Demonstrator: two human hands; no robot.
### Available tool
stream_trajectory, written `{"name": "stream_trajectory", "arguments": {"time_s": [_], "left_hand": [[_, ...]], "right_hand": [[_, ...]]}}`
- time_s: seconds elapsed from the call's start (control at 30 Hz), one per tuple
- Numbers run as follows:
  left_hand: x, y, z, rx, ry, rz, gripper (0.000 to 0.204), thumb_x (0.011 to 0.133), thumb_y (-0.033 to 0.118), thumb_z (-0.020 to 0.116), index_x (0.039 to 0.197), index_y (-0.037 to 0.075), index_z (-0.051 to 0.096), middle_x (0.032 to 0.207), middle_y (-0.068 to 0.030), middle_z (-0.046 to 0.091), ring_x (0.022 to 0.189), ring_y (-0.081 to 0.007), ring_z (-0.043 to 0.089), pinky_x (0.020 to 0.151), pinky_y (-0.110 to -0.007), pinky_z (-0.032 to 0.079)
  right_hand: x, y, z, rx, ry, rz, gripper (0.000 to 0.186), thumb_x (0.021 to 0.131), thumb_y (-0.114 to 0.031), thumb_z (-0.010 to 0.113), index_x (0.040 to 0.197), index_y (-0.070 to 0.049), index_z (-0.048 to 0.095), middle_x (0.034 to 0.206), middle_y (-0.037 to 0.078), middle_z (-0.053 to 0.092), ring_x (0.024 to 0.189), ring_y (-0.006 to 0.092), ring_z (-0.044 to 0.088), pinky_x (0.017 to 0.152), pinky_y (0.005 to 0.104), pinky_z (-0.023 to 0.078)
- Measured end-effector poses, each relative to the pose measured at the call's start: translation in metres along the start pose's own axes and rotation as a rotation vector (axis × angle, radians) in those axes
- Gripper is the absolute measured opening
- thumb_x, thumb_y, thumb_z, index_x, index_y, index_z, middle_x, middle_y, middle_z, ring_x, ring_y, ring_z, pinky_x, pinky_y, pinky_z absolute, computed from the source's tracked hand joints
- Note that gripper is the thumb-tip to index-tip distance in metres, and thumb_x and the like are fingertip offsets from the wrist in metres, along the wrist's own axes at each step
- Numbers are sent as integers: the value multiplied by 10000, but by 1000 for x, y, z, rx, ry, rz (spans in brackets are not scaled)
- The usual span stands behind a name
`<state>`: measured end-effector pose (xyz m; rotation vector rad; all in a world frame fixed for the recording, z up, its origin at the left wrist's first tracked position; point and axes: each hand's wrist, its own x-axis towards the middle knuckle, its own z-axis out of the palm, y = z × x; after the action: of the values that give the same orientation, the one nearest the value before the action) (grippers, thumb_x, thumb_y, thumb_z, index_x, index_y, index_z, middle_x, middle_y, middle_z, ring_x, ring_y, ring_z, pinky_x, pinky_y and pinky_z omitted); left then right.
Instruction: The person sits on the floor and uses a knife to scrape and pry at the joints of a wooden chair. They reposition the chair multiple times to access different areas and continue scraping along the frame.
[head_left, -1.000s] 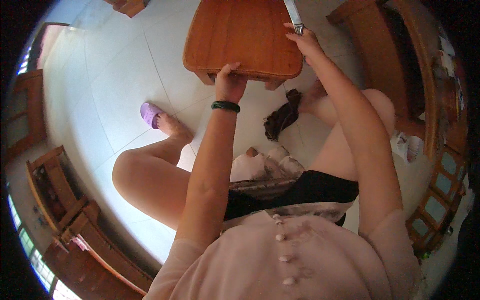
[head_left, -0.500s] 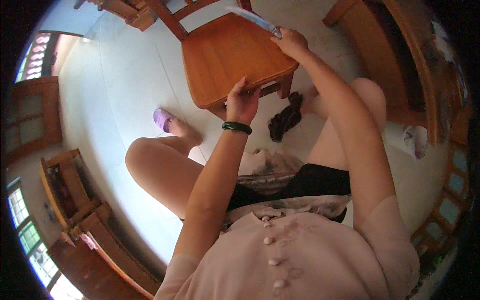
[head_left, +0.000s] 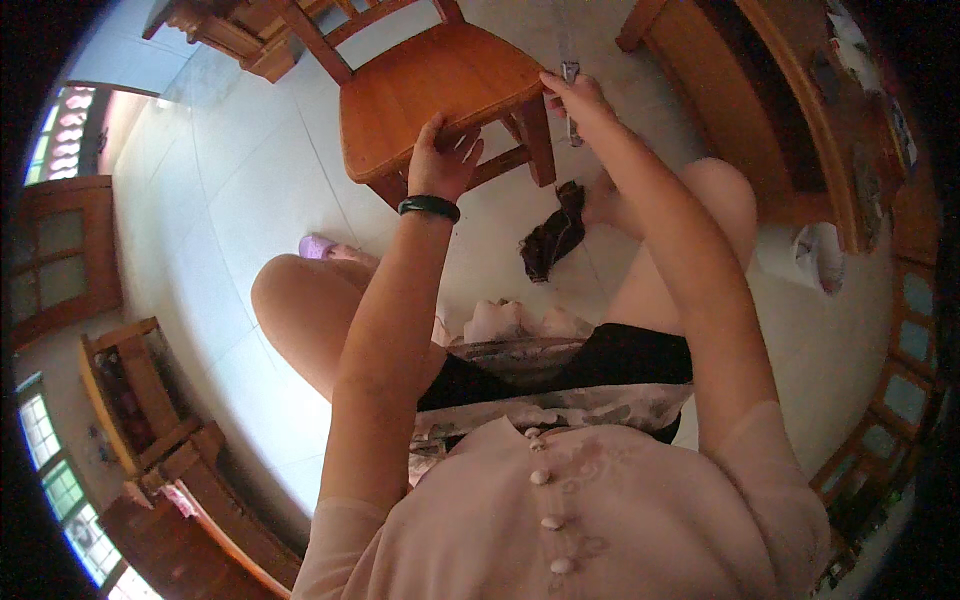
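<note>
In front of me a brown wooden chair [head_left: 430,82] stands on the pale floor, its seat edge toward me. My left hand [head_left: 445,165], with a dark bangle at the wrist, is at that front edge. Its thumb touches the rim and the other fingers are spread below it. Beside the seat's right corner, my right hand [head_left: 585,103] is closed round a knife [head_left: 570,72] with a silvery grey handle. The knife points away from me, and its blade is faint against the floor. My right index finger reaches to the seat corner.
A dark crumpled cloth-like thing [head_left: 553,235] lies by my right foot. A purple slipper [head_left: 317,246] is on my left foot. Wooden furniture [head_left: 700,100] and a white cylindrical bin [head_left: 818,258] stand to the right. More wooden furniture [head_left: 150,400] lines the left.
The knife has swung from lying above the seat to upright beside its right corner. My left hand's fingers have spread more. The view has shifted slightly.
</note>
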<state>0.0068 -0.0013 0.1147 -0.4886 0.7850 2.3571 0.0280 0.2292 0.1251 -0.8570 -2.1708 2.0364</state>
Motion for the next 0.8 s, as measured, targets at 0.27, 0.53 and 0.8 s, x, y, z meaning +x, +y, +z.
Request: {"name": "stream_trajectory", "arguments": {"time_s": [0.27, 0.53, 0.8], "left_hand": [[-38, 19, 0, 643, 36, -174, 432, 859, 440, 630, 1020, 43, 573, 910, -108, 654, 905, -230, 627, 800, -336, 509], [-64, 116, -20, 2306, -313, 895, 502, 753, 288, 716, 1175, 71, 551, 1221, -132, 538, 1183, -312, 469, 1004, -426, 358], [-16, 88, -26, 2238, -362, 1029, 711, 686, 203, 740, 1321, 130, 429, 1279, -119, 474, 1231, -330, 419, 1018, -465, 336]], "right_hand": [[23, 2, 15, -46, 28, 58, 350, 789, -225, 700, 945, 45, 541, 778, 91, 583, 605, 174, 548, 535, 313, 470], [15, 2, 17, 24, 45, -4, 251, 821, -229, 694, 846, -1, 593, 733, 30, 566, 563, 101, 482, 498, 241, 416], [13, -4, 1, -40, -29, 24, 322, 818, -278, 701, 949, -8, 584, 835, 31, 596, 628, 103, 514, 540, 237, 423]]}}
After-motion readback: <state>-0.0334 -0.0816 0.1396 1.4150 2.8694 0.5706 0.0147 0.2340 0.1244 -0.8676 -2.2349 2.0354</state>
